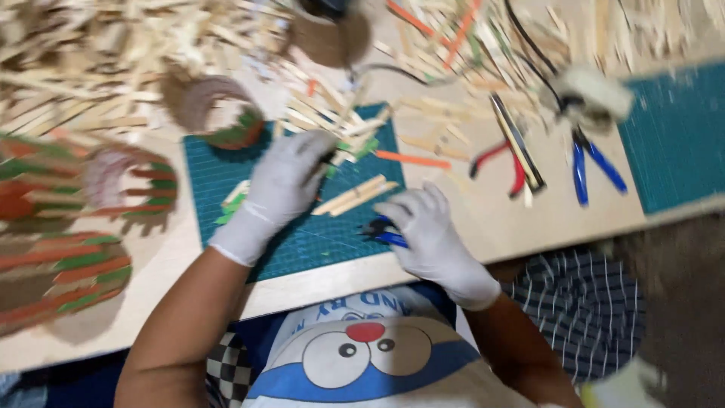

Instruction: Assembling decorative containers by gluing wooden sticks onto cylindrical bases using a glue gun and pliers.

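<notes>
Both my hands wear white gloves over a green cutting mat. My left hand reaches to the mat's far side, its fingertips on a small dark-and-green piece beside a pile of wooden sticks. My right hand rests at the mat's near right corner, closed around a blue-handled cutter. Two plain sticks lie on the mat between my hands. An orange stick lies just past the mat's right edge.
Red-handled pliers and blue-handled pliers lie to the right, near a white glue gun with a black cord. Round stick-built pieces in red and green crowd the left. A second green mat sits at far right.
</notes>
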